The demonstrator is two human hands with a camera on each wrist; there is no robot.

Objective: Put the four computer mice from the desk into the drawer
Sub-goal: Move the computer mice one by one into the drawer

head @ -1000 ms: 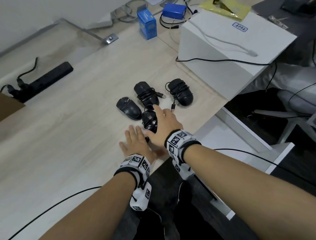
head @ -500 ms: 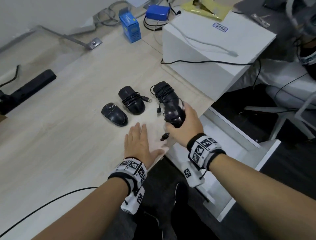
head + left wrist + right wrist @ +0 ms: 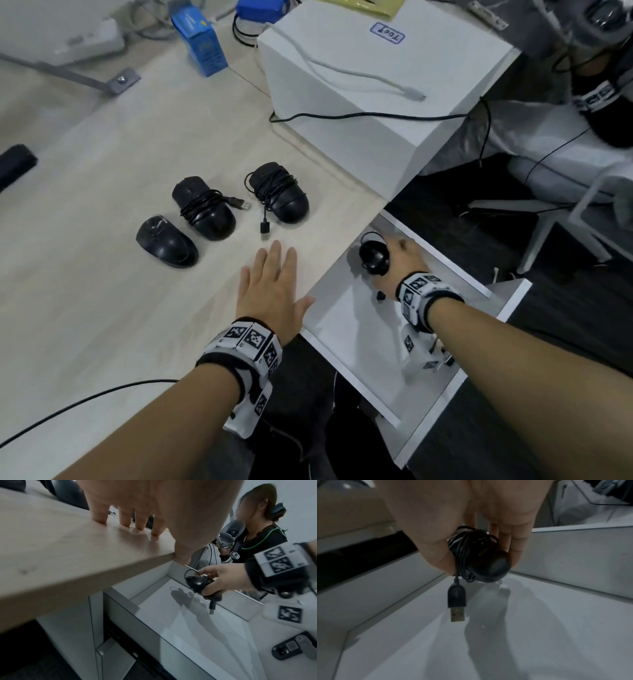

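Observation:
My right hand (image 3: pixel 399 262) grips a black mouse (image 3: pixel 374 255) wrapped in its own cable, just above the floor of the open white drawer (image 3: pixel 346 318), near its back. Its USB plug (image 3: pixel 457 602) dangles free below the mouse (image 3: pixel 485 563). Three more black mice lie on the wooden desk (image 3: pixel 102 301): a bare one (image 3: pixel 166 240) on the left, and two cable-wrapped ones (image 3: pixel 204 208) (image 3: pixel 281 193) to its right. My left hand (image 3: pixel 274 291) rests flat on the desk near its edge, fingers straight, holding nothing.
A large white box (image 3: pixel 370 85) sits on the desk right behind the drawer, a black cable draped across its side. A blue carton (image 3: pixel 202 44) stands at the back. Another person (image 3: pixel 255 524) sits beyond the drawer on the right.
My right hand lifted the nearest mouse off the desk, carried it right over the edge and lowered it into the drawer. The left hand stayed flat on the desk.

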